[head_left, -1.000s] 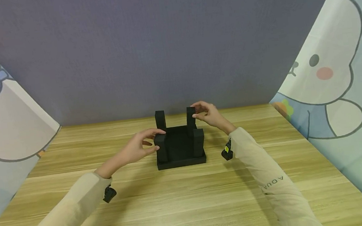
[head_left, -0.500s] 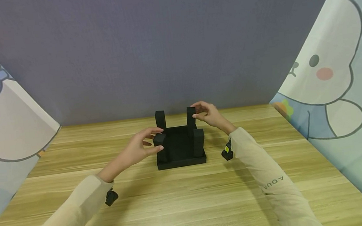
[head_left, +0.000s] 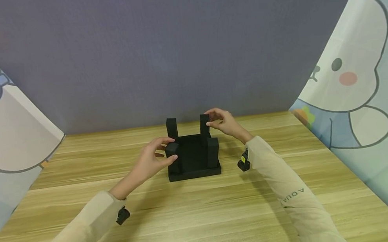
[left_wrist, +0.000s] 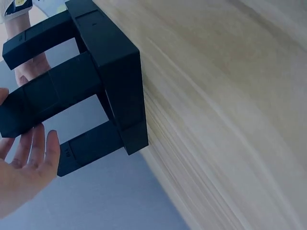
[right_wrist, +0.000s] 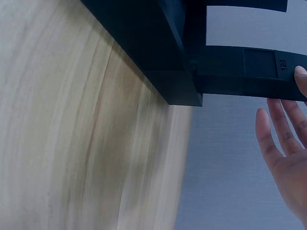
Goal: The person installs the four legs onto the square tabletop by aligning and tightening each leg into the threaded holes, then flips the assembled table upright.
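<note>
A black square base with several upright posts, one at each corner, stands on the wooden table. My left hand holds the top of the front left post, thumb on the near side and fingers on the far side. In the left wrist view, the fingers lie along that post's side. My right hand pinches the top of the back right post. The right wrist view shows its thumb beside the raised mark "123" on this post. The front right post and back left post are untouched.
The wood-grain table ends at a grey upright panel just behind the black piece. Cartoon-printed curtains flank both sides. A small black device sits on each wrist.
My left hand and forearm have shifted slightly to the right and nearer, the thumb sliding onto the front left post's near face. The post's top wobbles slightly. My right hand has stayed put.
</note>
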The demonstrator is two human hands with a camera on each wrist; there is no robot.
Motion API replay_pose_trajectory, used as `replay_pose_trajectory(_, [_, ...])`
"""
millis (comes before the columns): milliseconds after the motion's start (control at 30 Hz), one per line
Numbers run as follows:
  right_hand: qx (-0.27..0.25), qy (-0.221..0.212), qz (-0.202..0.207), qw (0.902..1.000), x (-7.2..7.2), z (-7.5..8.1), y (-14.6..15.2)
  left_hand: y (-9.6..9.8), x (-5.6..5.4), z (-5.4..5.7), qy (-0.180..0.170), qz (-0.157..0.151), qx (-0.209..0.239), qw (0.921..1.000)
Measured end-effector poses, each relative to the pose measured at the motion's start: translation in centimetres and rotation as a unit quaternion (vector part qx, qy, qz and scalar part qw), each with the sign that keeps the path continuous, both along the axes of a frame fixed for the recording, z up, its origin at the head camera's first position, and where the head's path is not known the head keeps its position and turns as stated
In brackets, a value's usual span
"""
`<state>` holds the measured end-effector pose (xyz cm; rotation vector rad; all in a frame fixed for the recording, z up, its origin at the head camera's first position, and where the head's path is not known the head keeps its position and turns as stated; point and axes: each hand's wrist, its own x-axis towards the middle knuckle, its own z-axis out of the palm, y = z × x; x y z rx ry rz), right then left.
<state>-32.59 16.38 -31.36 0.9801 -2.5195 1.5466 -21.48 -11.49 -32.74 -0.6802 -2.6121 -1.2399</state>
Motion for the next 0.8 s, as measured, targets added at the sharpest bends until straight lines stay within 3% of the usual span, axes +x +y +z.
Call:
replay_pose_trajectory(467, [0.009, 0.005, -0.002, 0.9999, 0.0, 0.0, 0.0, -0.9, -1.1, 1.1, -0.034, -0.107, -0.04, 0.9928])
replay_pose_trajectory(600, [0.005, -0.004, -0.001, 1.0, 0.0, 0.0, 0.0, -0.8, -1.0, 1.1, -0.039, -0.103, -0.042, 0.993])
replay_pose_trajectory(800, [0.004, -0.007, -0.003, 1.0, 0.1, 0.1, 0.0, -0.6, -0.6, 0.7, -0.038, -0.071, -0.029, 0.9964])
